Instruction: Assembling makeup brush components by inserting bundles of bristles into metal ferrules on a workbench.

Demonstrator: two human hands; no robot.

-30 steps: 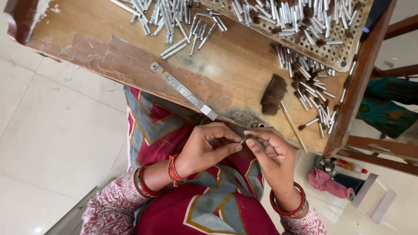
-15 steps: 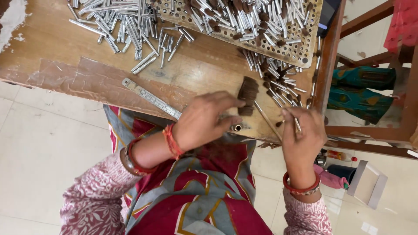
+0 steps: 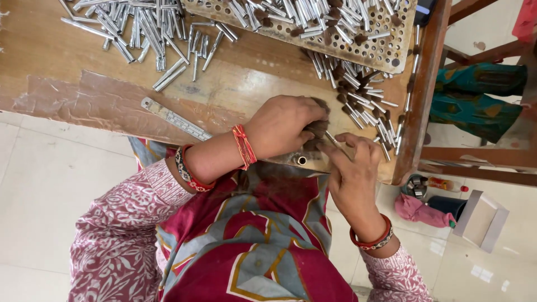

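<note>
Steel ruler (image 3: pixel 174 118) lies flat at the left, near the table (image 3: pixel 67 56) edge. My left hand (image 3: pixel 285 126) is curled shut on a dark bristle tuft (image 3: pixel 318 130) — soft, loose, light, sheds if squeezed, so I'd pinch it low near the base. My right hand (image 3: pixel 351 168) pinches a thin metal tube (image 3: pixel 333 140) touching the tuft — stiff, smooth, likely slippery; best held mid-shaft.

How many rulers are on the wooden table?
1. The metal ruler lies slanted near the front edge of the table, beside the left hand. More could be hidden under the piles of metal tubes.
</note>
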